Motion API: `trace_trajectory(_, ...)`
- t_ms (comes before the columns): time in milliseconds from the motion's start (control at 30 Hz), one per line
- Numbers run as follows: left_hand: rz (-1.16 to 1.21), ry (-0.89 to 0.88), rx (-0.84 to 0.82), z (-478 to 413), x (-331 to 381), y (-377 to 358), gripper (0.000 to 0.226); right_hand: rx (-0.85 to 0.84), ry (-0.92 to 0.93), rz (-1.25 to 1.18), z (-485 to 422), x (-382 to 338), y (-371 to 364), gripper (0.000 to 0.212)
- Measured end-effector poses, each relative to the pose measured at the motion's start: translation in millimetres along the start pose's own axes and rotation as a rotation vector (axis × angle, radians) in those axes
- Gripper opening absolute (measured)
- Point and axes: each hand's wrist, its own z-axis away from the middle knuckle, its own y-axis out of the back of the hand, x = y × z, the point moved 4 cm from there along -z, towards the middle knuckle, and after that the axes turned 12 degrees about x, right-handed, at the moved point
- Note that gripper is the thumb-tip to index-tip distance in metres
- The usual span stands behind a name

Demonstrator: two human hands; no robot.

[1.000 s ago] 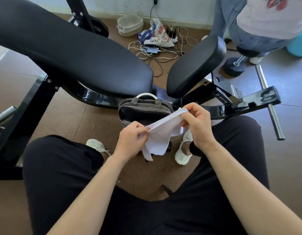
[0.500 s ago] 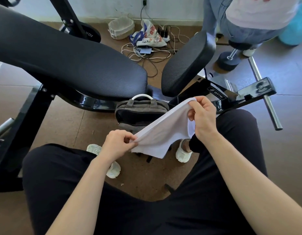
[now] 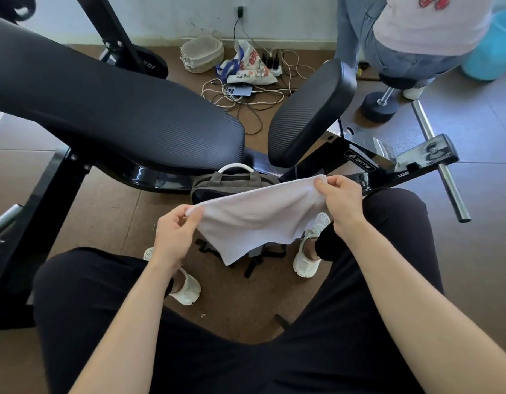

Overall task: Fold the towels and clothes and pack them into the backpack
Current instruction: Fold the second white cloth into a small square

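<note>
A white towel [image 3: 257, 220] hangs stretched between my hands above my knees. My left hand [image 3: 175, 237] pinches its left corner and my right hand [image 3: 341, 200] pinches its right corner, slightly higher. The towel's lower edge droops to a point. Behind and below it a grey backpack [image 3: 231, 183] stands on the floor between my feet, its top open; the towel hides most of its front.
A black padded gym bench [image 3: 118, 109] spans the left and a smaller pad [image 3: 311, 109] stands right of centre. Cables, a phone, a bag and a basket [image 3: 202, 54] lie by the wall. Another person [image 3: 416, 32] stands at the top right beside a dumbbell [image 3: 379, 106].
My hands have drawn apart, spreading the bunched towel out wide between them. My left hand moved left and down; my right hand moved right.
</note>
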Motion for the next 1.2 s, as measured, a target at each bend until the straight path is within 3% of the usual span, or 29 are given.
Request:
trace_trajectory(100,0.421,0.191,0.012,2,15,7,0.025,-0.132,-0.052,-0.019,2,-1,-5,0.020)
trace_trajectory(267,0.103,0.097,0.174,-2,5,14,0.026,-0.149,0.142,0.091,5,0,-10,0.014)
trace_trajectory(400,0.171,0.027,0.200,-1,9,12,0.023,-0.164,0.145,0.063,6,0,-12,0.012)
trace_trajectory(600,0.131,0.017,0.220,-1,10,14,0.030,-0.229,0.114,0.206,1,10,-18,0.013)
trace_trajectory(967,0.168,-0.030,0.263,1,15,17,0.024,-0.202,0.196,0.107,8,2,-16,0.012)
trace_trajectory(1200,0.225,0.105,0.098,11,15,4,0.011,-0.346,0.111,0.056,36,-5,-21,0.012)
